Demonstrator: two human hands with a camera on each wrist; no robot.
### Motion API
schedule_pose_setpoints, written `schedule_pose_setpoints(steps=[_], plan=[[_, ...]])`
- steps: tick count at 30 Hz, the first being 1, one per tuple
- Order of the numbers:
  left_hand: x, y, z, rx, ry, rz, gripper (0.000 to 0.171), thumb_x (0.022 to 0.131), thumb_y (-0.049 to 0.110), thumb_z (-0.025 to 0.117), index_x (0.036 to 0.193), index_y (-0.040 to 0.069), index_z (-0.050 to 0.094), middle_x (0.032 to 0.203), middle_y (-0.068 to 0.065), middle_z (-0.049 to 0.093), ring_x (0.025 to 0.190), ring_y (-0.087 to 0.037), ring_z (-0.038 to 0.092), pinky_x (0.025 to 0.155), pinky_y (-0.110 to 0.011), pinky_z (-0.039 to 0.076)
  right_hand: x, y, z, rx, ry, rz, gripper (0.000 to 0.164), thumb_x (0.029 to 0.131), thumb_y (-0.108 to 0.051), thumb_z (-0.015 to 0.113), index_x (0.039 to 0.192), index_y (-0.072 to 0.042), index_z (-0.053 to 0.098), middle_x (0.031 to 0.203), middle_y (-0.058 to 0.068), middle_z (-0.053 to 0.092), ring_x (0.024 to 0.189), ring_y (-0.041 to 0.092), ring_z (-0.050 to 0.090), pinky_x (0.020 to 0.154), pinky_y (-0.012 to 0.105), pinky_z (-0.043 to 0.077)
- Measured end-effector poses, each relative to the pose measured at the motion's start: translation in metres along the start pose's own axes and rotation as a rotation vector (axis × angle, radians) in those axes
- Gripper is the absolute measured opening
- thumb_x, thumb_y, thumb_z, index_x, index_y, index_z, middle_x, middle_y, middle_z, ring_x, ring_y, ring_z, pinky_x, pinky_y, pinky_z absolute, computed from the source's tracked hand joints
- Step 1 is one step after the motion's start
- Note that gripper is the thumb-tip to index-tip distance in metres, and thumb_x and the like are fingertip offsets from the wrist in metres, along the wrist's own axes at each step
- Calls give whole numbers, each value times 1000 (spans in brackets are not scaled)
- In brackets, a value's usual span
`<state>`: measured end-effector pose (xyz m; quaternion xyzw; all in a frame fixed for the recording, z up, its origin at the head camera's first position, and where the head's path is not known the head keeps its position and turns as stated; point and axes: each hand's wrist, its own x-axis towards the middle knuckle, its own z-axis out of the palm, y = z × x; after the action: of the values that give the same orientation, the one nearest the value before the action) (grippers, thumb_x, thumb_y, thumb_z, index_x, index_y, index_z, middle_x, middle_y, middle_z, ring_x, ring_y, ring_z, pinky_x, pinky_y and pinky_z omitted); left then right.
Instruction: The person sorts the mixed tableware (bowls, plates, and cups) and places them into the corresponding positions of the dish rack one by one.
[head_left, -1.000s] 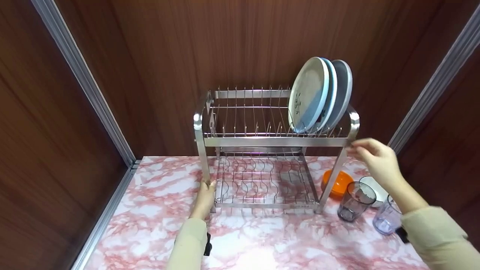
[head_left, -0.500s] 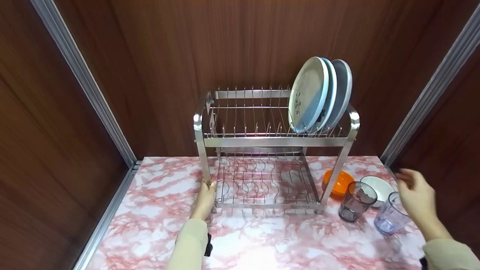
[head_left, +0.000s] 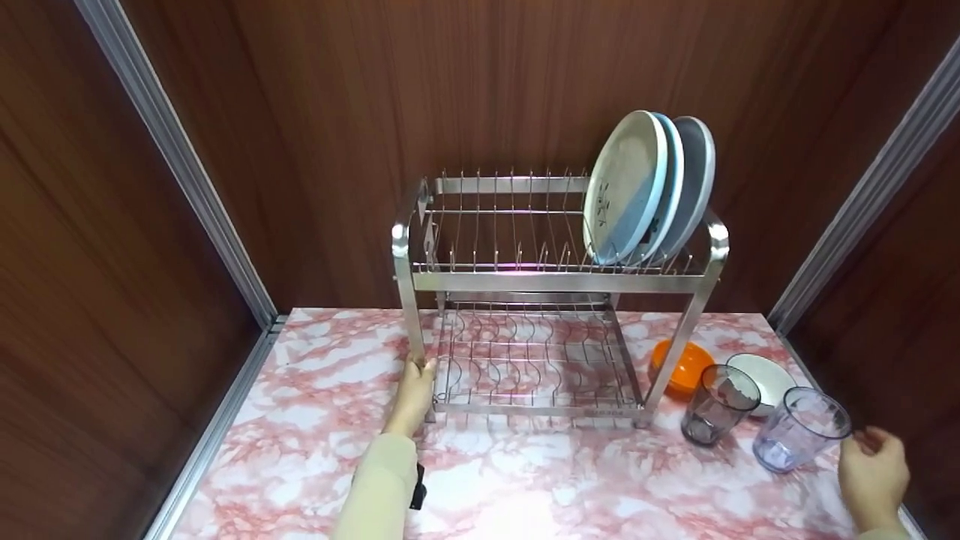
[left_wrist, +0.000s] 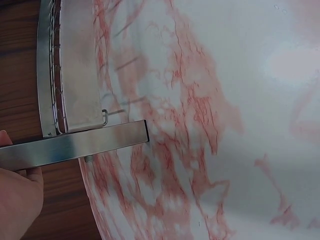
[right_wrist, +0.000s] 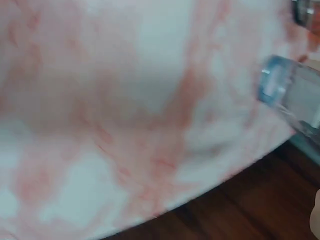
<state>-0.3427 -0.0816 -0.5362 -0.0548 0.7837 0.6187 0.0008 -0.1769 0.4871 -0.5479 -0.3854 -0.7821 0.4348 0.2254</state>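
Observation:
A two-tier metal dish rack [head_left: 559, 283] stands on the table, several thin wires forming its slots. My left hand [head_left: 411, 394] grips the rack's front left leg; in the left wrist view the left hand [left_wrist: 20, 200] holds that metal leg [left_wrist: 90, 145]. My right hand [head_left: 874, 472] is beside the clear purplish glass [head_left: 802, 431], fingers bent near its rim. Whether they touch it, I cannot tell. Blurred in the right wrist view, the clear glass [right_wrist: 295, 92] lies at the right, with a bit of the hand [right_wrist: 316, 215] below it.
Plates [head_left: 626, 187] stand upright on the rack's upper right. Right of the rack sit an orange bowl [head_left: 686, 371], a white bowl [head_left: 765, 379] and a dark grey glass [head_left: 720, 405]. Brown wooden panels [head_left: 510, 82] enclose the pink marbled table [head_left: 480, 480] at the back and sides.
My right hand has moved from the rack's right upright down and right to beside the purplish glass. My left hand keeps its grip on the leg. The head view has shifted slightly.

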Motion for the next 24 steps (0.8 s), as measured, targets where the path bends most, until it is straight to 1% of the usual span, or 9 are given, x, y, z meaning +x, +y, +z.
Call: schedule_pose_setpoints(steps=[3,5,8,10,11,14,16,19,24], plan=[[-1,0,1,0,0,5,44,93,27,39,133,13,25,125,-14,46,120,-30,40,100,-49,30,-3,14,5,26,-41,53,55,85,-25,44,134,-5,29,82,-32,37,66,-23,30,65,2,29],[-1,0,0,-1,-3,3,43,93,27,39,132,13,27,125,-15,46,119,-30,40,100,-49,30,-5,21,12,38,-70,67,59,84,-23,45,135,-2,24,88,-23,40,69,-18,34,64,3,30],[-1,1,-1,3,-9,-1,42,93,31,38,131,16,27,126,-14,46,120,-29,41,99,-48,31,-6,27,26,27,-124,54,69,82,-22,49,136,2,13,106,1,43,88,4,44,73,11,35],[-1,1,-2,9,-16,3,40,93,33,37,129,17,28,126,-14,46,118,-30,43,98,-48,32,-7,30,38,65,-159,53,81,81,-23,55,137,2,2,121,22,35,106,26,39,88,25,37],[-1,1,-3,14,-17,10,40,93,34,37,128,16,28,127,-14,45,117,-30,43,98,-48,32,-7,31,43,90,-174,69,88,79,-24,58,137,-1,-4,127,27,28,113,33,33,95,32,35],[-1,0,-5,19,-12,8,38,93,36,37,125,18,30,127,-13,46,116,-30,45,97,-48,33,-9,36,59,223,-208,166,106,74,-29,67,136,-13,-19,140,30,5,129,38,13,108,45,17],[-1,0,-5,16,-12,13,38,93,36,37,125,17,30,127,-14,46,117,-30,44,99,-48,32,-12,39,67,295,-210,233,114,70,-31,71,134,-19,-24,143,26,-4,133,34,3,110,41,11],[0,-2,-3,7,-18,7,41,93,35,37,128,17,28,130,-14,44,119,-30,43,101,-49,29,-16,42,73,344,-206,287,118,69,-32,72,132,-23,-26,144,22,-9,134,30,-1,111,37,7],[1,-1,-1,-4,-5,-2,43,93,34,38,132,19,27,130,-12,44,121,-29,40,102,-48,27,-11,42,78,390,-196,299,113,71,-28,71,133,-28,-23,147,15,-6,135,25,2,112,29,4]])
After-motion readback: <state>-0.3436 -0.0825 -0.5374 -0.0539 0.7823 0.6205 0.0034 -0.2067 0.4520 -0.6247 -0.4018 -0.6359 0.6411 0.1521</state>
